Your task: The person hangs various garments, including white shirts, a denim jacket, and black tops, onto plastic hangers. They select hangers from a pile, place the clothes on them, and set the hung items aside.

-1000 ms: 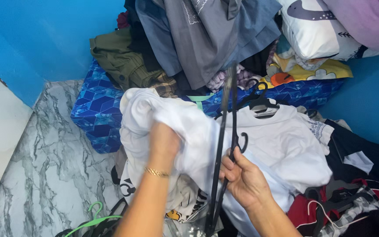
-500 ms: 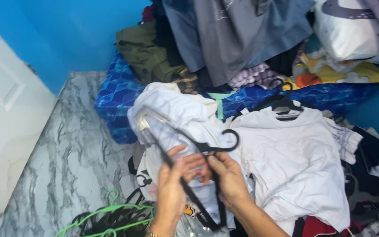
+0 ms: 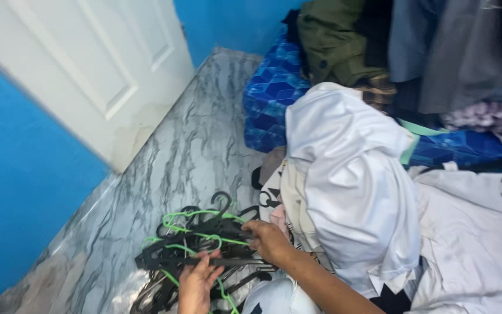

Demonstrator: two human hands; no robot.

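A: Where is the black hanger (image 3: 204, 261) held?

B: Low over the hanger pile (image 3: 196, 244) on the marble floor (image 3: 164, 168) — the left hand (image 3: 196, 285) is closed on its bar from below, the right hand (image 3: 268, 239) pinches the far end, so it is kept level.

A: And the white shirt (image 3: 350, 186)?

B: Heaped just beside — untouched.

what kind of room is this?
Most likely a bedroom or laundry corner in a home. A white panelled door is set in blue walls, clothes are heaped on a blue patterned mattress, and both hands, left hand and right hand, are at a hanger pile on the marble-look floor.
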